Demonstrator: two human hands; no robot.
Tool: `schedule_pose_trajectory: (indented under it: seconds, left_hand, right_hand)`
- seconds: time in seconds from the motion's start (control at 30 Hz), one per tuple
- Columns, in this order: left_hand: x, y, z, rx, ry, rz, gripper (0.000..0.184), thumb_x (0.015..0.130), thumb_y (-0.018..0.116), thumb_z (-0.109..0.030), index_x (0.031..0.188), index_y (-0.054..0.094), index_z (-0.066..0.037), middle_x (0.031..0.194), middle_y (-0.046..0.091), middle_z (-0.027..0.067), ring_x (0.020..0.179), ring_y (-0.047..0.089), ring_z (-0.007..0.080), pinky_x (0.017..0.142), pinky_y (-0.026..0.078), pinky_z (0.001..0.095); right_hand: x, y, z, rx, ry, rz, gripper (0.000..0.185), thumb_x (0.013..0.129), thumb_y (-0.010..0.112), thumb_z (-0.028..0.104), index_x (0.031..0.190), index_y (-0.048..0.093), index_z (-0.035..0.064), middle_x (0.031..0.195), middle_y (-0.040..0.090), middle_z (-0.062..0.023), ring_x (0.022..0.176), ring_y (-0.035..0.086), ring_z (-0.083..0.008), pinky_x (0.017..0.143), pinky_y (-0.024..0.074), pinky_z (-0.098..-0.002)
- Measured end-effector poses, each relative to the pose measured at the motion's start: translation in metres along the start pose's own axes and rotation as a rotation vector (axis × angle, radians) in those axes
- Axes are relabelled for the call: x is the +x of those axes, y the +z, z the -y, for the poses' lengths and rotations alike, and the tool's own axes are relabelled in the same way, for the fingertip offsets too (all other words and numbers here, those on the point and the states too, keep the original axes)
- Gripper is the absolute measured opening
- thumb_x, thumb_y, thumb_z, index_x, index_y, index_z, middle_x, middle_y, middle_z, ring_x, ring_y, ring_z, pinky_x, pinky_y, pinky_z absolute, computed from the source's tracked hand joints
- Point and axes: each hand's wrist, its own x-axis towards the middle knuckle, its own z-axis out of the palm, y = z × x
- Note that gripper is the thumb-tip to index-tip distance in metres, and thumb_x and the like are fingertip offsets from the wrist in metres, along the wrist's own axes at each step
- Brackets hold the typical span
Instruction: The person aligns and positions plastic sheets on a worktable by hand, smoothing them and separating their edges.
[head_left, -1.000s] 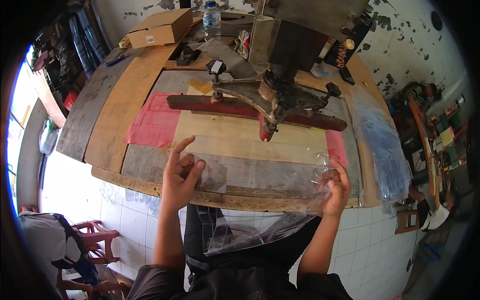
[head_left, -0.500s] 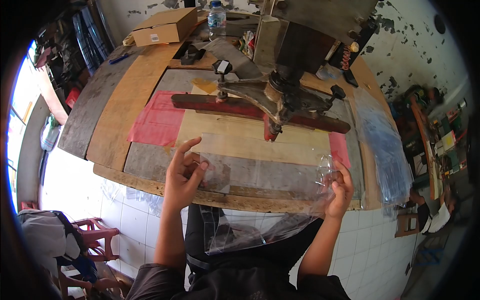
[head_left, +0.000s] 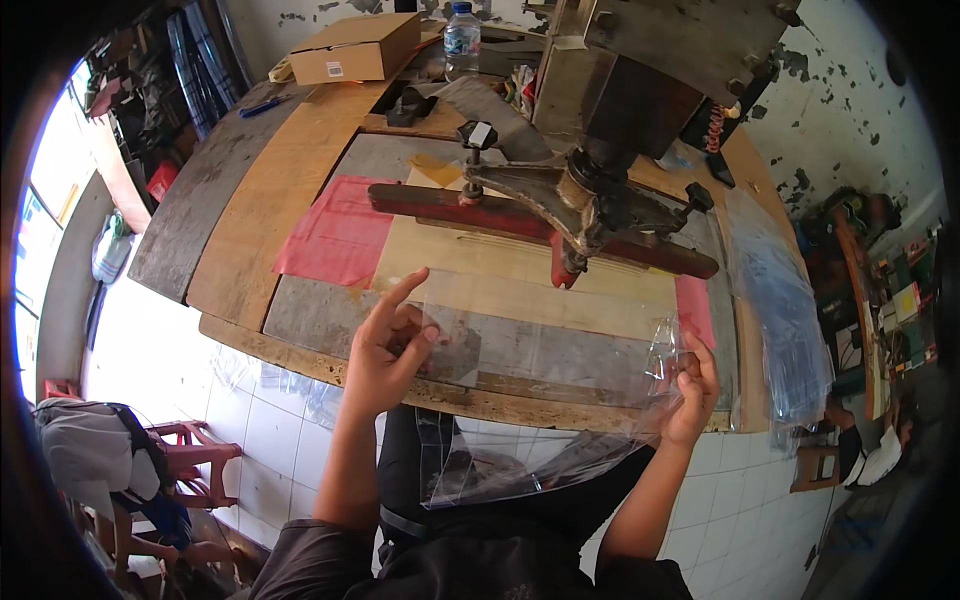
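A clear plastic sheet [head_left: 545, 365] is stretched between my two hands over the table's front edge, its lower part sagging above my lap. My left hand [head_left: 388, 350] pinches its left side between thumb and fingers, with the index finger pointing up. At the opposite side my right hand [head_left: 692, 395] grips the crumpled right edge of the sheet. Just beyond the sheet, a press with a long dark-red bar [head_left: 480, 212] stands over a pale yellow cloth strip [head_left: 430, 262]. Pink-red cloth [head_left: 335, 230] shows at the strip's left end.
A stack of clear plastic pieces [head_left: 780, 320] hangs over the table's right side. At the back stand a cardboard box [head_left: 355, 50] and a water bottle [head_left: 462, 42]. A blue pen-like object [head_left: 260, 107] lies at left. A red stool [head_left: 195, 455] is on the floor.
The whole view has shifted slightly, so the table and press appear farther right. Both hands keep their hold on the plastic sheet, with little change in pose.
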Motion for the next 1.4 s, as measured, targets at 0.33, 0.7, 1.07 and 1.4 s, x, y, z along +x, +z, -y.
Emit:
schedule_pose_trajectory:
  seconds: [0.33,0.7,1.07,1.4]
  left_hand:
    - [-0.001,-0.001,-0.002,-0.004,0.023,0.036,0.071,0.095,0.055,0.011,0.163,0.040,-0.002,0.084,0.059,-0.0006,0.079,0.070,0.0102,0.071,0.057,0.0246]
    - [-0.001,0.000,-0.004,-0.023,-0.001,0.030,0.072,0.095,0.055,0.010,0.164,0.037,-0.002,0.084,0.059,-0.0007,0.079,0.069,0.0101,0.070,0.058,0.0255]
    - [0.002,0.005,-0.002,-0.012,-0.013,-0.043,0.064,0.101,0.059,0.005,0.161,0.038,-0.002,0.084,0.062,0.0016,0.070,0.059,0.0070,0.060,0.049,0.0229]
    - [0.002,0.003,-0.002,-0.055,-0.037,-0.044,0.048,0.102,0.065,0.001,0.148,0.048,0.001,0.094,0.071,0.0052,0.073,0.063,0.0051,0.062,0.054,0.0232]
  right_hand:
    - [0.000,0.010,0.006,0.005,0.017,-0.026,0.063,0.084,0.062,0.020,0.140,0.061,-0.0092,0.105,0.069,-0.0100,0.087,0.064,-0.0143,0.073,0.0510,-0.0257]
    - [0.000,0.011,0.007,0.002,0.003,-0.065,0.063,0.084,0.062,0.020,0.139,0.062,-0.0091,0.087,0.068,-0.0079,0.079,0.065,-0.0148,0.072,0.0510,-0.0264]
    - [-0.002,0.003,0.006,-0.015,-0.005,-0.010,0.064,0.083,0.060,0.019,0.141,0.061,-0.0089,0.111,0.071,-0.0100,0.091,0.061,-0.0119,0.083,0.0484,-0.0250]
    - [0.001,0.014,0.009,0.000,-0.046,-0.091,0.061,0.085,0.063,0.021,0.138,0.062,-0.0093,0.088,0.069,-0.0083,0.080,0.064,-0.0139,0.068,0.0486,-0.0252]
